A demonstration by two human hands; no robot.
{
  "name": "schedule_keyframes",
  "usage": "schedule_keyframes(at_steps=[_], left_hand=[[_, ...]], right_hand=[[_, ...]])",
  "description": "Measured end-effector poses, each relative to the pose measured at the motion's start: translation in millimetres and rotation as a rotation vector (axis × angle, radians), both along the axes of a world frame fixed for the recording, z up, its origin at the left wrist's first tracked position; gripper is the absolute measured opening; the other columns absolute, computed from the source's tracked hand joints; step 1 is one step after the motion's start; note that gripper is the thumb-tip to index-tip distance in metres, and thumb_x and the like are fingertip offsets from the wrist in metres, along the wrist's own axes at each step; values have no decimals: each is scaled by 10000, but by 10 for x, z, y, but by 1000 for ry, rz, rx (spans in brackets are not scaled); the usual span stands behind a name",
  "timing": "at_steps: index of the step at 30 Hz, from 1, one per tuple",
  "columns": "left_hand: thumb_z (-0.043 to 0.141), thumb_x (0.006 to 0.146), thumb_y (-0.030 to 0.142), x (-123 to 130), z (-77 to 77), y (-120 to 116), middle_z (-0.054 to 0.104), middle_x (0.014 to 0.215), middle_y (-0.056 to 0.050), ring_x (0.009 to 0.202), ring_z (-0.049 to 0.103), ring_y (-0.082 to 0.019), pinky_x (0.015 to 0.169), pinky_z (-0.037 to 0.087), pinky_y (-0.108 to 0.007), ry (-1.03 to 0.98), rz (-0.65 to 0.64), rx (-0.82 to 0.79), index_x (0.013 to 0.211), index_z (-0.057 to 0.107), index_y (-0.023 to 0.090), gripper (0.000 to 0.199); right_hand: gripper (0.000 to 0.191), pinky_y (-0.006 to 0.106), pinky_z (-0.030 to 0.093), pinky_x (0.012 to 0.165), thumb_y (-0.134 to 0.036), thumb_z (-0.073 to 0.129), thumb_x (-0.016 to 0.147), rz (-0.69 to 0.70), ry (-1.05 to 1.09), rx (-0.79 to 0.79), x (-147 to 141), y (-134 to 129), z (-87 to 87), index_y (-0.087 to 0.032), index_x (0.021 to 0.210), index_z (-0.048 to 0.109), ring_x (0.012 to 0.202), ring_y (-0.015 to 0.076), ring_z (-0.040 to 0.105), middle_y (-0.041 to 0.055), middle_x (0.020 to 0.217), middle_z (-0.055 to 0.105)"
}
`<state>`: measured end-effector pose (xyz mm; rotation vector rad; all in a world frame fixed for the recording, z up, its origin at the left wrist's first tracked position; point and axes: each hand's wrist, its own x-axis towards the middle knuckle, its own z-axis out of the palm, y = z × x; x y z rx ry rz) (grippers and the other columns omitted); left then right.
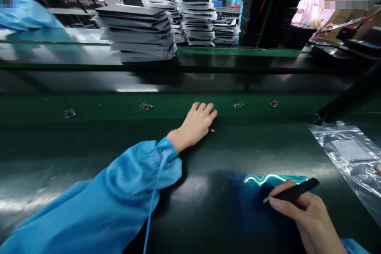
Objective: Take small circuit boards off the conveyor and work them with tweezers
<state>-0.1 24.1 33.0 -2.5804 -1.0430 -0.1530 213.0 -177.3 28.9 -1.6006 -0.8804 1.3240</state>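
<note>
My left hand (198,124) reaches out to the green strip at the middle, palm down, with its fingers curved over something I cannot make out beneath the fingertips. A tiny pinkish piece (212,130) lies just beside it. In my right hand (306,206) is a black pen-like tool (294,191), its thin tip pointing left above a glossy blue sheet (248,210) on the dark table. Small dark crumpled-looking parts lie along the green strip: one (146,106) left of my left hand, another (238,104) to its right.
Further small parts lie at the far left (70,113) and right (274,103). A clear plastic bag (354,158) rests at the right edge, below a dark slanted post (348,95). Stacked trays (139,31) stand behind the strip. Other people are across the line.
</note>
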Motion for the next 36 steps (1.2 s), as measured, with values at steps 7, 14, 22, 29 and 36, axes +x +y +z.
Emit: schedule_keyframes(at_steps=[7,14,22,29,36], left_hand=[[355,876,154,-122,-22,-1266,506,1221,-124,1101,456,-270,974,307,-458,-127,-469,-160,1131,534,117,314],[321,898,130,-56,-24,-1519,515,1198,-163,1115,474,-279,983,342,-449,-70,-512,-202,1168,502,62,332],[292,900,99,-29,-10,-1509,567,1117,-143,1059,524,-245,986,361,-415,-128,-505,-176,1105,545,70,327],[295,898,105,-20,-45,-1510,545,1151,-148,1081,504,-259,983,354,-434,-114,-496,-177,1146,526,62,342],[321,893,115,-19,-57,-1515,557,1131,-149,1065,513,-261,976,352,-437,-127,-502,-168,1126,539,63,323]], right_hand=[[210,275,403,627,-367,763,625,-98,1,14,-56,13,28,-196,698,664,770,228,563,28,719,646],[147,294,415,704,-351,740,673,-29,-127,200,-162,104,-30,-220,708,685,784,218,554,7,760,626],[110,304,397,715,-333,706,724,16,-212,262,-185,123,-102,-230,747,674,808,217,544,-4,772,626],[84,299,409,728,-314,702,738,9,-223,279,-188,112,-103,-239,766,676,803,206,558,-10,779,635],[102,312,410,711,-320,720,718,-1,-233,272,-182,128,-111,-232,756,684,796,218,563,1,769,642]])
